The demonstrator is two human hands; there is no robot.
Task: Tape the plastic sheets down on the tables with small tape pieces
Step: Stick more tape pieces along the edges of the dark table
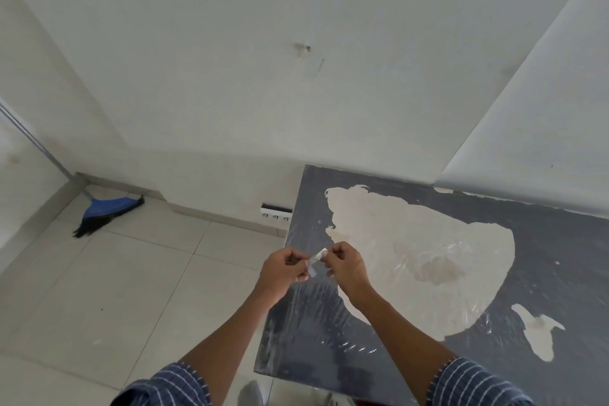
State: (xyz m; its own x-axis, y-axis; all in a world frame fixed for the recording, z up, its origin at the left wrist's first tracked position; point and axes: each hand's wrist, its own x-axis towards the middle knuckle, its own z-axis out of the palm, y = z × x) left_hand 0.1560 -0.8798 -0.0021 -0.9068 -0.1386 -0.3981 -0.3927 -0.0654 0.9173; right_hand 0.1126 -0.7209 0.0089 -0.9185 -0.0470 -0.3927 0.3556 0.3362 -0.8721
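Dark grey table (543, 241), far edge set against a white wall. Bears 2 beige patches on the top: 1 large patch (395, 224) toward the middle, 1 small patch (537, 333) nearer the right. Lies under a clear plastic sheet (316, 316), wrinkled and glinting, spread to the left edge. Alongside, pale tiled floor (131, 273) with a blue broom (105, 209) by the wall.

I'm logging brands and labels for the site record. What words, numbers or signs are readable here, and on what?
None: no text can be read anywhere in this view.
The tape piece pinched between the left hand and the right hand shows no print.
The plastic sheet, table, broom and wall sockets show no writing.
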